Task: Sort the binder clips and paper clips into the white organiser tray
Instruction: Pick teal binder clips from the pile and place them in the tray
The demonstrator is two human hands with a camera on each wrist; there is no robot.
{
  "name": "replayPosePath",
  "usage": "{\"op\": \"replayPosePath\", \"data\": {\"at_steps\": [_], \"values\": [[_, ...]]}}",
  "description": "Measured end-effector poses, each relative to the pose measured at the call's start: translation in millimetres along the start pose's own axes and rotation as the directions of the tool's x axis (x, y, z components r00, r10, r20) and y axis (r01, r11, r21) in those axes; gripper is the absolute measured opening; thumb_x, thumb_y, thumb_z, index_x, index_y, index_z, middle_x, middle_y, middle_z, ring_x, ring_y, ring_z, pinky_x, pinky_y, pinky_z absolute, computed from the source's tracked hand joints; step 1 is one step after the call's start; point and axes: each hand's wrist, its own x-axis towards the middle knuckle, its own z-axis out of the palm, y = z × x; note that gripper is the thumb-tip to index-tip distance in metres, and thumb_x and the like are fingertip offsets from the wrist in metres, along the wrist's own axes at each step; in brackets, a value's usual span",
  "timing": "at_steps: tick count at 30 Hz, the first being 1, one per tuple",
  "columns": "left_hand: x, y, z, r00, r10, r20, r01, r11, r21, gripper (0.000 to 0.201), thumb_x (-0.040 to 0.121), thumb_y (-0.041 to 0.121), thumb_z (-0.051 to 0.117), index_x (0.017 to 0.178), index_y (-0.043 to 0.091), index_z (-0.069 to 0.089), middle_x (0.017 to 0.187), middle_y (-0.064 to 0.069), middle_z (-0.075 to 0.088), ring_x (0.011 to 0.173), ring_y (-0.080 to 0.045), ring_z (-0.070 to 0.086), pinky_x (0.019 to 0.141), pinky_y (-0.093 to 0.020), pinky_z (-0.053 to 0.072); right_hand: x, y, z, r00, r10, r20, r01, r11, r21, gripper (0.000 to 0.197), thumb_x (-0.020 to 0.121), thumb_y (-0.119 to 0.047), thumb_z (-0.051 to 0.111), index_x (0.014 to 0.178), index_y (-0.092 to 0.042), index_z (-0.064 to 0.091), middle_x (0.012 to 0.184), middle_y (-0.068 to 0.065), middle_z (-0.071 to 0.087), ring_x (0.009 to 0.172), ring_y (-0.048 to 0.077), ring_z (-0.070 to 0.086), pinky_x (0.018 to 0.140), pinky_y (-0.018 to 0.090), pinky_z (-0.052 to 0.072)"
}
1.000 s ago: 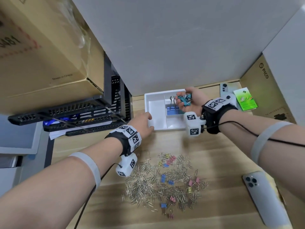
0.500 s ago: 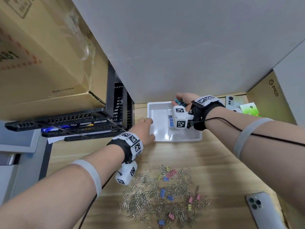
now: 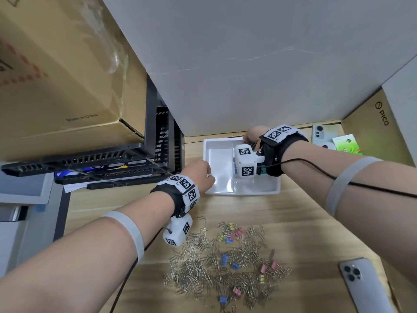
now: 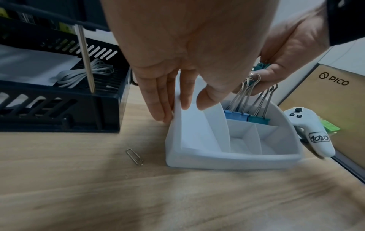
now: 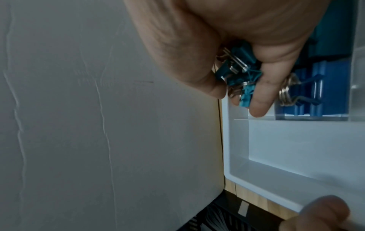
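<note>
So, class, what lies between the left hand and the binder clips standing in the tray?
An empty compartment of the tray and its white divider, in the left wrist view.

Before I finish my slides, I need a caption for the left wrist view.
Left hand pinches the white organiser tray; right hand holds teal binder clips above it.

Right hand (image 3: pixel 253 135) turned palm-down, shifted left and down over back of white organiser tray (image 3: pixel 243 192), carrying teal binder clips (image 5: pixel 242 52)

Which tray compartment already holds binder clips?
The far right compartment, below the right hand: blue and teal clips stand upright there; the others show none.
</note>
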Motion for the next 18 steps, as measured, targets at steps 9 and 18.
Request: {"op": "replayPosePath", "data": {"at_steps": [9,18], "values": [[0,1,1,1.0,-0.005,0.011,0.006,1.0,-0.03,0.006,0.085,0.018,0.052,0.08,0.017,0.049,0.092,-0.005,0.055,0.079,-0.022,0.054,0.082,-0.037,0.054,19,0,15,0.996,-0.094,0.004,0.087,0.905,-0.416,0.007,0.097,-0.023,0.048,0.099,-0.018,0.043,0.096,-0.001,0.045,0.095,0.024,0.051,0.045,0.016,0.051],[-5,4,-1,0.998,-0.056,0.031,0.06,0.992,-0.11,0.006,0.087,0.017,0.053,0.082,0.015,0.049,0.094,-0.01,0.06,0.081,-0.026,0.058,0.079,-0.036,0.053,211,42,-12,0.998,0.017,-0.067,-0.064,0.595,-0.801,0.107,0.004,-0.058,0.074,0.103,-0.027,0.051,0.086,-0.001,0.069,0.079,0.025,0.069,0.084,0.044,0.055]]}}
